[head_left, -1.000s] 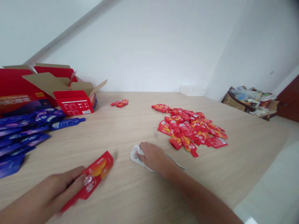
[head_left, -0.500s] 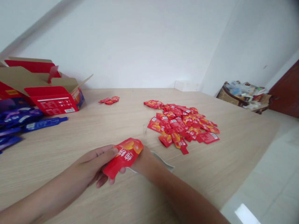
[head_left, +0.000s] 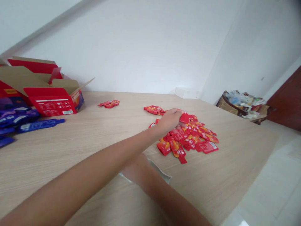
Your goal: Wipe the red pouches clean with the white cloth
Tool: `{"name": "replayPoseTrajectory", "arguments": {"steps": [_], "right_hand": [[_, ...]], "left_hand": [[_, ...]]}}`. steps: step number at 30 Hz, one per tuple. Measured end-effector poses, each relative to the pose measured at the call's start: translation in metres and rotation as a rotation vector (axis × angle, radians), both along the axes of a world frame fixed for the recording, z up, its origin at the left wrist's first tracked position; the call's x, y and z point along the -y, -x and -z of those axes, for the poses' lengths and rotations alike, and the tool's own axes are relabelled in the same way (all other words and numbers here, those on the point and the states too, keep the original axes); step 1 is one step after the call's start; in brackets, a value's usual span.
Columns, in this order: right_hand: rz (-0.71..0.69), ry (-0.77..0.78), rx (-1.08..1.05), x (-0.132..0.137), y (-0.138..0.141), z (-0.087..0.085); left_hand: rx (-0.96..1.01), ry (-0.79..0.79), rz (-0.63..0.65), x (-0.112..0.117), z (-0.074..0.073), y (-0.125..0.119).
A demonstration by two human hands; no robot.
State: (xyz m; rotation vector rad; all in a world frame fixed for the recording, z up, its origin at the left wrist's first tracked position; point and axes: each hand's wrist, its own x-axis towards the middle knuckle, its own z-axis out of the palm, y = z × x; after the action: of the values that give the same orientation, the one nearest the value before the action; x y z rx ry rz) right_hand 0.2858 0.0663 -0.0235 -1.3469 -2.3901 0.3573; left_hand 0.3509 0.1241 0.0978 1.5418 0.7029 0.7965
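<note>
Red foil sachets [head_left: 188, 138] lie ahead; my left hand [head_left: 168, 121] is nearer, pinching one sachet [head_left: 185, 118] on the heap; my right hand [head_left: 134, 168] sits below that forearm, grip unclear.

The red sachets [head_left: 207, 147] show no legible print
</note>
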Motion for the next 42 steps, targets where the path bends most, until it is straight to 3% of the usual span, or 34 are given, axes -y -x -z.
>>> {"name": "replayPoseTrajectory", "arguments": {"steps": [2,5,8,11,17,20,23,26,30,35,42], "right_hand": [[-0.017,0.035,-0.012,-0.001,-0.001,0.002],[0.004,0.069,-0.062,0.001,-0.002,0.002],[0.038,0.087,-0.063,0.004,-0.001,-0.001],[0.109,0.119,0.027,0.006,0.000,-0.003],[0.094,0.069,0.086,0.005,0.000,-0.004],[0.099,0.071,0.077,0.004,-0.004,-0.006],[0.094,0.102,0.089,0.003,-0.013,-0.011],[0.110,0.155,0.095,0.001,-0.026,-0.020],[0.117,0.236,0.104,0.000,-0.040,-0.031],[0.120,0.267,0.120,0.001,-0.044,-0.034],[0.151,0.255,0.177,0.004,-0.036,-0.033]], "left_hand": [[-0.002,0.018,0.053,-0.020,0.006,-0.020],[-0.043,0.022,0.057,-0.033,0.031,-0.008],[-0.105,-0.010,0.036,-0.027,0.061,0.041],[-0.153,-0.087,-0.004,-0.012,0.079,0.101],[-0.253,-0.279,-0.216,0.022,0.091,0.202],[-0.300,-0.351,-0.294,0.032,0.097,0.235],[-0.348,-0.417,-0.357,0.033,0.105,0.253],[-0.398,-0.502,-0.409,0.022,0.117,0.254],[-0.444,-0.673,-0.427,-0.011,0.135,0.235],[-0.551,-0.864,-0.477,-0.074,0.149,0.185],[-0.696,-1.014,-0.498,-0.171,0.152,0.107]]}}
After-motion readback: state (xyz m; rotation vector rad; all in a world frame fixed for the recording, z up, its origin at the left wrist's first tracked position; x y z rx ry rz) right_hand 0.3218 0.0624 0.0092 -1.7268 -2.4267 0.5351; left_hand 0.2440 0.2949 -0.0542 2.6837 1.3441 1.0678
